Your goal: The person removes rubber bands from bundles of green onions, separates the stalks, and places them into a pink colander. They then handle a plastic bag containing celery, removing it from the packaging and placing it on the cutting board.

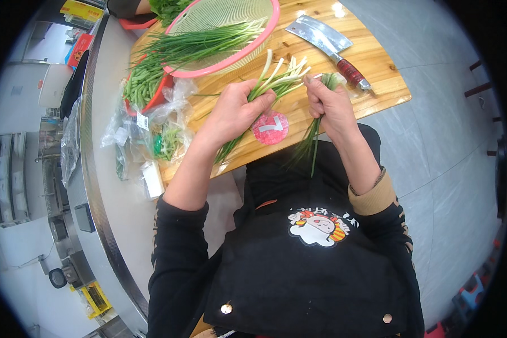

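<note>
My left hand [241, 107] grips a bunch of green onions [279, 78], their white ends pointing up and right and their green tops hanging below the fist. To its right, my right hand [327, 99] is closed around a smaller clump of green onions [314, 135], whose leaves droop past the table edge. A pale, wilted-looking piece [333, 80] pokes out above that hand. Just beyond my hands stands a pink-rimmed plastic colander [236, 63], with more green onions [211, 42] lying across it. A cleaver [321, 34] with a red handle rests on the wooden table [384, 72].
At the left, a red container [160, 93] holds cut green pieces [141, 86]. Clear plastic bags [173, 105] and green scraps [169, 141] lie beside it. A round red number sticker [270, 127] is on the tabletop. Leafy greens [169, 10] and part of another person's arm [129, 7] appear at the top.
</note>
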The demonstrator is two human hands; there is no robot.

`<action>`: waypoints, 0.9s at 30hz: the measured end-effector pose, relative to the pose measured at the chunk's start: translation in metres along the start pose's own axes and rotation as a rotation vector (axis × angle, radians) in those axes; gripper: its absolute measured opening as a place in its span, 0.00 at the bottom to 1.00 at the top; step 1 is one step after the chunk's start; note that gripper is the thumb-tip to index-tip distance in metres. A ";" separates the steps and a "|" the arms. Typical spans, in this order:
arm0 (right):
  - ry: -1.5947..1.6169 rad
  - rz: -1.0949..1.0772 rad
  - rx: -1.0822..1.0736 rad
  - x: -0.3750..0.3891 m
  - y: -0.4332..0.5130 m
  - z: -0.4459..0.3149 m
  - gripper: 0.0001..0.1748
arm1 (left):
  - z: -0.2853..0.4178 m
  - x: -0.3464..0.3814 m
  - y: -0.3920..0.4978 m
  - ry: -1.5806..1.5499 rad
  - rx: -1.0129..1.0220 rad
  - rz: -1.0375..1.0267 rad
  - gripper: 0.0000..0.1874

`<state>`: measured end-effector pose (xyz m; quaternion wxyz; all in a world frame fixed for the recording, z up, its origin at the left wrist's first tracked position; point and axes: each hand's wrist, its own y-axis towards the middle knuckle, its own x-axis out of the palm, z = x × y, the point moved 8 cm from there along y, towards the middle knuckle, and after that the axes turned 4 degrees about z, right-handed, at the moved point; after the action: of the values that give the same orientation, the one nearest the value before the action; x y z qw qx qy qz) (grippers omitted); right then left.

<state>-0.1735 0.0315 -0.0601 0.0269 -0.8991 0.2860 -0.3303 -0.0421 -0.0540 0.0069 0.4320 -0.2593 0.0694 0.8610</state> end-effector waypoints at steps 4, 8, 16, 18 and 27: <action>-0.012 -0.113 0.021 0.012 -0.004 0.008 0.09 | -0.004 0.013 -0.001 -0.047 -0.058 -0.044 0.11; 0.100 0.097 -0.140 -0.017 0.003 -0.017 0.07 | -0.012 -0.006 0.003 0.156 -0.019 0.050 0.14; 0.140 -0.022 0.043 -0.021 0.006 0.010 0.07 | -0.033 -0.018 0.036 0.337 0.088 0.301 0.14; 0.117 -0.021 0.067 -0.020 0.005 0.018 0.07 | -0.036 -0.007 0.043 0.475 0.079 0.261 0.13; 0.063 0.021 0.109 -0.020 0.003 0.021 0.07 | -0.046 -0.023 0.043 0.252 -0.043 0.247 0.11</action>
<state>-0.1746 0.0363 -0.0887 0.0702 -0.8824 0.2775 -0.3733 -0.0463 -0.1125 -0.0258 0.3053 -0.3641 0.1358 0.8694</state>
